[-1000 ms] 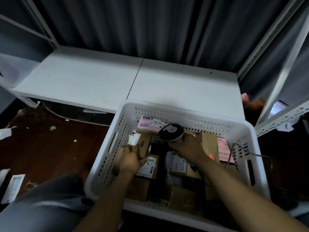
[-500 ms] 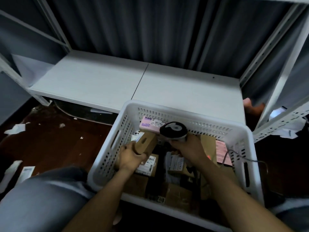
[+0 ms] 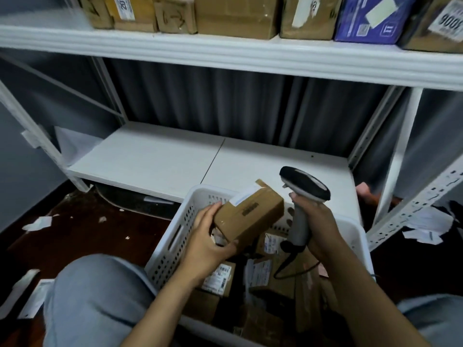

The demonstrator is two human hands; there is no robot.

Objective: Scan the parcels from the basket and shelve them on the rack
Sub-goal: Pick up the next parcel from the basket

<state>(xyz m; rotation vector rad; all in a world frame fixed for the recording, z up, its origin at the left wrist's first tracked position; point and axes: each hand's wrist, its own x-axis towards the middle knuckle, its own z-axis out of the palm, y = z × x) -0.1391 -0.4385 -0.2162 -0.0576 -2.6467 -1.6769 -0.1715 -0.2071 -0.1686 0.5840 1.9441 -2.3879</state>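
The left hand [image 3: 208, 244] has lifted a small brown parcel [image 3: 250, 211] clear of the basket [image 3: 175, 236], gripping its near-left end. The right hand [image 3: 318, 226], closed round the handle, has raised the scanner [image 3: 303, 186] just beside it. The parcel hangs above the basket's far rim, its long axis slanting up to the far right, and behind the rim the lower shelf [image 3: 155, 159] shows its white board under the box-laden upper shelf [image 3: 225, 53].

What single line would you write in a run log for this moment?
phase: scan | left hand: holds brown parcel over basket | right hand: grips scanner beside parcel | upper shelf: boxes
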